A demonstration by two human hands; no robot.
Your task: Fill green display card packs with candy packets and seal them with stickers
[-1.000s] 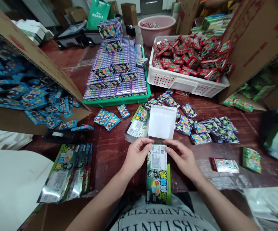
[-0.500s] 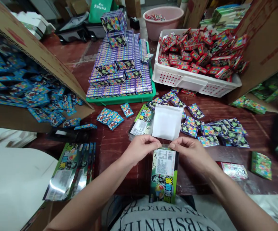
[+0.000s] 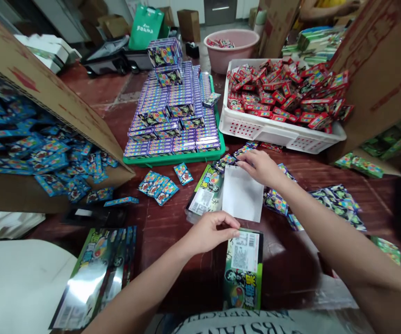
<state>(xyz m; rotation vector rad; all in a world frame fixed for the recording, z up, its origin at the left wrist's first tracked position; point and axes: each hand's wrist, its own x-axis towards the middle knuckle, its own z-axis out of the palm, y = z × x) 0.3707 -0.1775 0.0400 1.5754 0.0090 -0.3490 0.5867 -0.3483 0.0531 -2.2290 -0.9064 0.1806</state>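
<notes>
My left hand [image 3: 214, 231] pinches the top edge of a printed plastic pouch [image 3: 242, 276], green and black with a white label. The pouch lies flat at the table's front edge, close to my shirt. My right hand [image 3: 261, 167] reaches over the upper edge of a blank white card [image 3: 242, 199], fingers stretched out and slightly bent. Whether its fingertips touch the card or the packets behind it, I cannot tell. Partly under the card lies a stack of similar pouches [image 3: 203, 197]. Purple-black candy packets [image 3: 276, 202] are scattered around the card, some hidden by my right forearm.
Beyond stands a green tray [image 3: 158, 161] packed with purple boxes, beside a white basket [image 3: 256, 130] of red packets. Cardboard boxes [image 3: 64, 111] flank the table, the left one holding blue packets [image 3: 50, 153]. More pouches [image 3: 89, 273] lie at left. Another person's arm [image 3: 325, 10] shows top right.
My right hand has let go of the pouch's top edge and moved up and forward to the white card. My left hand still holds the pouch. The view has tilted up slightly.
</notes>
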